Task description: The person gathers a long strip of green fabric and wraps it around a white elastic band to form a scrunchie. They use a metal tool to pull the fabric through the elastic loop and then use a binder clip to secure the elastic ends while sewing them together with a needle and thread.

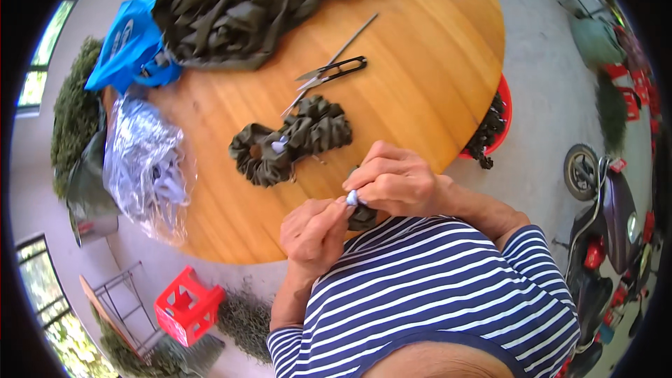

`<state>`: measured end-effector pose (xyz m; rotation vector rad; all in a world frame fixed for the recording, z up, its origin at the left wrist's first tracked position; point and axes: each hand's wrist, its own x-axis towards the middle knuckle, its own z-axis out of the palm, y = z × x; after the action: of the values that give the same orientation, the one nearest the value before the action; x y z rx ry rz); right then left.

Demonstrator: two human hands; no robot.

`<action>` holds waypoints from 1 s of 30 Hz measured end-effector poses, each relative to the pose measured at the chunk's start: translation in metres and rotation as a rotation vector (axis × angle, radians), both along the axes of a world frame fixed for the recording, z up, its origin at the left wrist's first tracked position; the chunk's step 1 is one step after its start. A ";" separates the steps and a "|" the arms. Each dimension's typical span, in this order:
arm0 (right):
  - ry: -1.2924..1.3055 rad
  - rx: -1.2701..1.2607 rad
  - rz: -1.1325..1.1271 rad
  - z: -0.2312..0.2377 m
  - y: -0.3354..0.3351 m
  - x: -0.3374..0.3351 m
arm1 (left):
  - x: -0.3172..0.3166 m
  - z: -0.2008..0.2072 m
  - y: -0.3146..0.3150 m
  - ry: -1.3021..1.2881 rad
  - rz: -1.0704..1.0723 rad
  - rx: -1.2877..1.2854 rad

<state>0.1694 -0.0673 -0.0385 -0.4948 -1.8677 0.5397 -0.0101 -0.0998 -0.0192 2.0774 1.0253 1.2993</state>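
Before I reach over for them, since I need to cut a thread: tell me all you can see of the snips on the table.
The snips are small thread clippers with a black looped handle and short silvery blades, apparently metal. They lie flat on the round wooden table, blades slightly parted and pointing toward the person's left, across a thin metal rod. No hand touches them. The dark green scrunchies lie just nearer the person.

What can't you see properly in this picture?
Head view only:
- The small white piece: pinched between fingertips of both hands, too small to tell what it is.
- The dark scrunchie under the right hand and left hand: mostly covered by them.
- The red basin: mostly hidden behind the table edge.
- The clear bag: contents blurred by glare.
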 end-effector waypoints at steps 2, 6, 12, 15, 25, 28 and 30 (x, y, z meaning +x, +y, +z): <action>-0.012 -0.059 0.041 0.007 0.000 -0.002 | -0.001 0.000 -0.003 0.034 0.011 0.088; -0.043 -0.155 0.030 0.009 -0.002 0.000 | -0.007 -0.011 -0.012 -0.075 0.151 -0.154; 0.049 -0.360 -0.028 0.013 -0.016 0.015 | -0.011 -0.013 -0.012 -0.591 0.402 -0.518; 0.080 -0.457 -0.015 0.010 -0.019 0.019 | -0.007 -0.012 -0.013 -0.544 0.160 -0.604; 0.294 -0.408 -0.857 0.018 -0.030 0.163 | 0.002 0.013 0.002 -0.261 -0.253 -0.806; 0.238 -0.436 -1.093 -0.009 -0.024 0.220 | -0.010 0.010 -0.006 -0.461 -0.020 -0.791; 0.122 -0.576 -1.233 -0.046 -0.015 0.273 | -0.017 0.008 -0.004 -0.484 0.165 -0.683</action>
<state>0.4427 -0.0827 -0.0844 -1.7601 -0.9521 0.2146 -0.0275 -0.1043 -0.0110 1.1273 1.2054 1.2121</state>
